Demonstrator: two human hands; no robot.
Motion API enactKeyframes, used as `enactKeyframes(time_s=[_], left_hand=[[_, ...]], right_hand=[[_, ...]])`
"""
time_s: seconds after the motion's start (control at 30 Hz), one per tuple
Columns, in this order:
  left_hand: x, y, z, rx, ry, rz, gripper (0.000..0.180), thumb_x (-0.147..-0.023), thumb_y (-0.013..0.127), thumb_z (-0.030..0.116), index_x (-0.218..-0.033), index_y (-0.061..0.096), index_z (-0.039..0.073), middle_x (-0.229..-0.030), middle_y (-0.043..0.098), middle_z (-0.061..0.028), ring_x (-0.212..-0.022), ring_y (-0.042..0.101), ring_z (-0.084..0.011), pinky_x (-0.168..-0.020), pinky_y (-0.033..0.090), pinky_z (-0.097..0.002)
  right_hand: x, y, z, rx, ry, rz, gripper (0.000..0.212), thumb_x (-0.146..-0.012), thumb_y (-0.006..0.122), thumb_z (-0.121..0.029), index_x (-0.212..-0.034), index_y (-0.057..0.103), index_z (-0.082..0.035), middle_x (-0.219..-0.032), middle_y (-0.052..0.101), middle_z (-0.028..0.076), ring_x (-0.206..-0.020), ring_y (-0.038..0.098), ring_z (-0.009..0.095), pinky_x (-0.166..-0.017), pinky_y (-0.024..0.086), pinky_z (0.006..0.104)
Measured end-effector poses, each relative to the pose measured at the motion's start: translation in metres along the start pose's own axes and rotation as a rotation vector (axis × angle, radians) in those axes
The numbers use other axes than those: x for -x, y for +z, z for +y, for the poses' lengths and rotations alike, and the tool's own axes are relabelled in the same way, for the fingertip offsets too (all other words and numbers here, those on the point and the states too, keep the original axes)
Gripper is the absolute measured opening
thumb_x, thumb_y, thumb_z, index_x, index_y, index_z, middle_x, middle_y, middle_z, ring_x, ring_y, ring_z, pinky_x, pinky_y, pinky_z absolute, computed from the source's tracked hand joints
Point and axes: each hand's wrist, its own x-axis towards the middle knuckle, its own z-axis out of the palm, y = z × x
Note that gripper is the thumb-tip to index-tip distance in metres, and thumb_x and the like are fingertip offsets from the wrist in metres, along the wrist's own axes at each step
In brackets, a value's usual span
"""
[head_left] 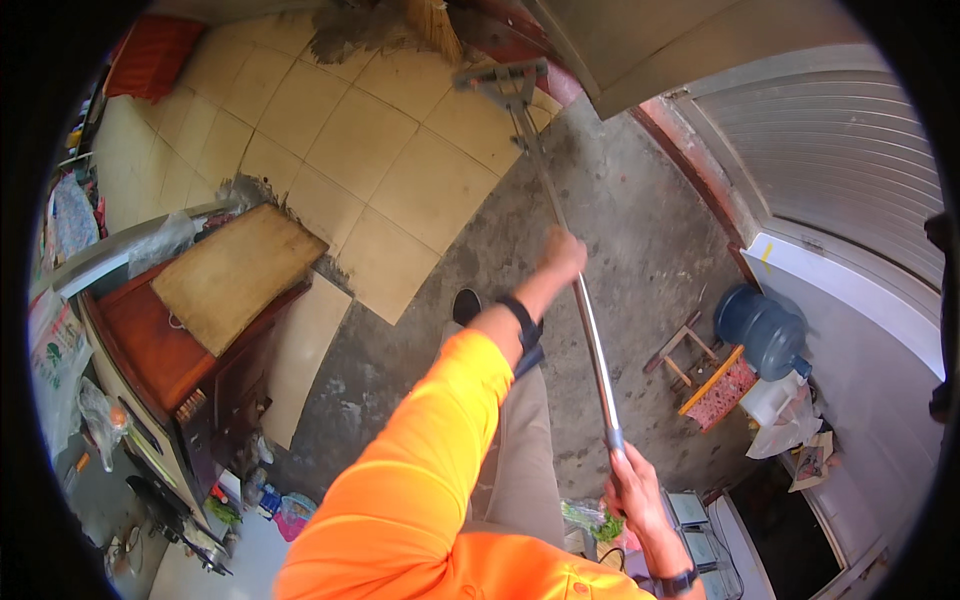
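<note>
A long-handled mop (597, 352) slants away from me, its silver metal pole ending in a wide grey head (505, 82). That head is at the far side, near the edge of the tiles and a reddish door sill. My left hand (563, 256), slightly blurred, is wrapped round the middle of the pole. Lower down, my right hand (634, 488) grips the grey upper end of the handle. Both hands are closed on the mop. I cannot make out the underside of the mop head.
Beige tiles (362, 140) meet bare grey concrete (640, 200). At left stands a reddish wooden cabinet (130, 310) with a board (240, 278) on top. A blue water jug (762, 330) and small wooden stool (690, 350) lie at right. A broom (432, 28) is at the far edge.
</note>
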Motion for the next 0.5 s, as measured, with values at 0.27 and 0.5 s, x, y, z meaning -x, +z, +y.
enactKeyframes(time_s=[0.27,0.5], left_hand=[[0.128,0.104,-0.116,0.058,0.057,0.114,0.044,-0.086,0.05,0.029,-0.111,0.036,-0.004,-0.077,0.06,-0.024,-0.072,0.064,-0.0376,-0.067,0.051,-0.0477],[0.206,0.106,-0.192,0.25,-0.317,-0.198,0.056,-0.087,0.048,0.036,-0.112,0.033,-0.012,-0.096,0.059,-0.0309,-0.092,0.063,-0.0408,-0.078,0.05,-0.0467]], right_hand=[[0.066,-0.053,0.11,0.621,-0.093,0.06,0.036,-0.099,0.046,-0.03,-0.121,0.05,-0.002,-0.059,0.046,0.004,-0.049,0.045,0.014,-0.046,0.039,0.0289],[0.099,-0.063,0.15,0.627,0.065,0.03,0.038,-0.098,0.048,-0.03,-0.121,0.051,0.0,-0.064,0.047,0.005,-0.057,0.046,0.013,-0.052,0.04,0.0298]])
